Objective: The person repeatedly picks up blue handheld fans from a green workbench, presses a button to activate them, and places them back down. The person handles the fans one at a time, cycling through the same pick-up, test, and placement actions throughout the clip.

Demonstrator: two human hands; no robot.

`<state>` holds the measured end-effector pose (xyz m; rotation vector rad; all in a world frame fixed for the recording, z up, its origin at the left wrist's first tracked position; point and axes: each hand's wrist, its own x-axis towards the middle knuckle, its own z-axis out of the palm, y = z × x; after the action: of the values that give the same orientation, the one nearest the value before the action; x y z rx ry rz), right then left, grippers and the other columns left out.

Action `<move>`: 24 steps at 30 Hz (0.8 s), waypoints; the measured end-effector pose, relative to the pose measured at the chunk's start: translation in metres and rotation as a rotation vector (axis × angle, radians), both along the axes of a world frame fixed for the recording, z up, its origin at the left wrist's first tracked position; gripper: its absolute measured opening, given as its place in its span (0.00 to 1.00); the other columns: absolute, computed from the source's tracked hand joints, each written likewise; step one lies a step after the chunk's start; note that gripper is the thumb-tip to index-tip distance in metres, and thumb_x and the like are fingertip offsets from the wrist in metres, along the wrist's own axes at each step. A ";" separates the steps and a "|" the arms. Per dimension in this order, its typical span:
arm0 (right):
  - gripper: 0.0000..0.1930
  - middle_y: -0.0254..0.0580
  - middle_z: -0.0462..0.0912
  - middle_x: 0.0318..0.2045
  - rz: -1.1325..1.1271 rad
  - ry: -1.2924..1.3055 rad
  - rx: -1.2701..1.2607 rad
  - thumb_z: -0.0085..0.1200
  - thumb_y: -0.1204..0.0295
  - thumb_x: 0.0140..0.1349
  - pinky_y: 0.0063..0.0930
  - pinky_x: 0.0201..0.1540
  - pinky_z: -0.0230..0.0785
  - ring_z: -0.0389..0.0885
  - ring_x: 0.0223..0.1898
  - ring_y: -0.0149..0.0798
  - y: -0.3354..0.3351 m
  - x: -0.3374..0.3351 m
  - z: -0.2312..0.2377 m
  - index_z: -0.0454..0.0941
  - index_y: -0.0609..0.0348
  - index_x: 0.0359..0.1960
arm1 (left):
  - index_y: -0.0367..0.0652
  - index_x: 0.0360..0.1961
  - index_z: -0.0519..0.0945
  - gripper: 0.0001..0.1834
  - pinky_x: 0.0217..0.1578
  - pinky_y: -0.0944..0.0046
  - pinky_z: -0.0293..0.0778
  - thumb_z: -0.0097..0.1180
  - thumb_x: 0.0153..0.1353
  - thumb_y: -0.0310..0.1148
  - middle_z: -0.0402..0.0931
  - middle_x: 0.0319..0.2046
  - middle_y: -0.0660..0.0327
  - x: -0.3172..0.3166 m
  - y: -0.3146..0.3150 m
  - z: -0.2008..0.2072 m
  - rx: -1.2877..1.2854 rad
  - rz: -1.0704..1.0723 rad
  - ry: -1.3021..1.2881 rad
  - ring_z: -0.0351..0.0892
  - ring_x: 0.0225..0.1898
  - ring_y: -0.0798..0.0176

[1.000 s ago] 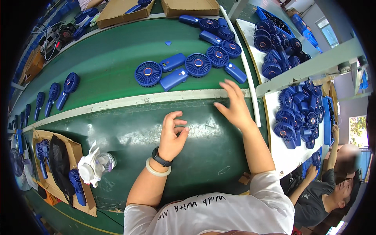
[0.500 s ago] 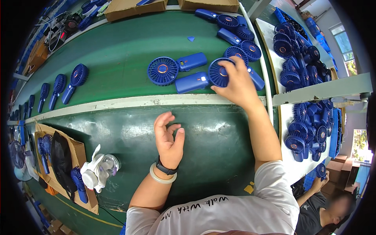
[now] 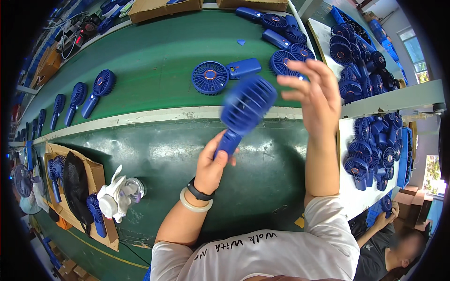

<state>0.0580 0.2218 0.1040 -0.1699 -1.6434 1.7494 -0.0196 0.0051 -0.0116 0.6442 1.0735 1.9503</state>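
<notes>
A blue handheld fan point(image 3: 248, 104) is upright and tilted in my left hand point(image 3: 212, 166), which is wrapped round its handle; the fan head is blurred. My right hand point(image 3: 321, 96) is raised to the right of that fan, fingers spread and holding nothing. Just behind my right fingers, several blue fans point(image 3: 282, 62) lie bunched by the white rail. One blue fan point(image 3: 210, 77) lies on the green belt point(image 3: 154, 61) beyond the held fan, its handle pointing right.
More fans point(image 3: 103, 83) lie in a row on the belt at left. A cardboard box point(image 3: 96, 164) with fans, white gloves point(image 3: 114, 199) and a clear jar point(image 3: 136, 188) sit near left. At right, fans point(image 3: 361, 154) crowd a white table; a person point(image 3: 389, 243) there holds one.
The fan that lay under my right hand has come off the belt into my left hand. My right hand has let go and moved right. Belt fans have shifted slightly right.
</notes>
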 end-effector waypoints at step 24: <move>0.30 0.46 0.70 0.40 0.533 -0.005 -0.849 0.40 0.46 0.65 0.36 0.34 0.69 0.71 0.37 0.40 -0.024 0.022 -0.102 0.56 0.46 0.64 | 0.48 0.63 0.53 0.39 0.40 0.58 0.78 0.62 0.55 0.31 0.66 0.37 0.63 0.001 0.004 0.013 -0.054 0.001 -0.167 0.75 0.37 0.64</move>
<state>0.0803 0.1974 0.0016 -0.1264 -0.8816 2.7743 -0.0183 0.0095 0.0017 0.4430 1.0194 1.9321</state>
